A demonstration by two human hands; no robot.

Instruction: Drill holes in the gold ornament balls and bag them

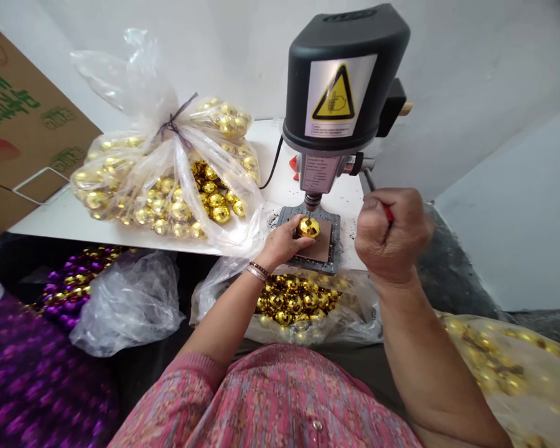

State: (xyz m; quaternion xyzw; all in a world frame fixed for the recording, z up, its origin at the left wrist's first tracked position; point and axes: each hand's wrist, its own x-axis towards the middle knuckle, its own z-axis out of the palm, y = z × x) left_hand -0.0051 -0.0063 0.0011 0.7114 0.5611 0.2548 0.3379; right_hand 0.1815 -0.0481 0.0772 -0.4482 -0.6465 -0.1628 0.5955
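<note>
My left hand (282, 241) grips a shiny gold faceted ball (308, 228) between thumb and fingers. The ball rests over a brown board (321, 247) on the grey base (336, 224) of a drill press (345, 93). Right above the ball, the bit comes down from the chuck (312, 200) and appears to touch its top. My right hand (394, 233) is wrapped in a fist round the press's feed lever (369, 180), with a bit of its red grip showing. Dark shavings lie around the base.
A tied clear bag of gold balls (168, 193) stands left on the white table (186, 246). Another open bag of gold balls (303, 302) lies below the front edge. Purple balls (63, 298) and crumpled plastic (130, 305) lie lower left, a cardboard box (32, 137) behind, and another gold-filled bag (508, 361) at right.
</note>
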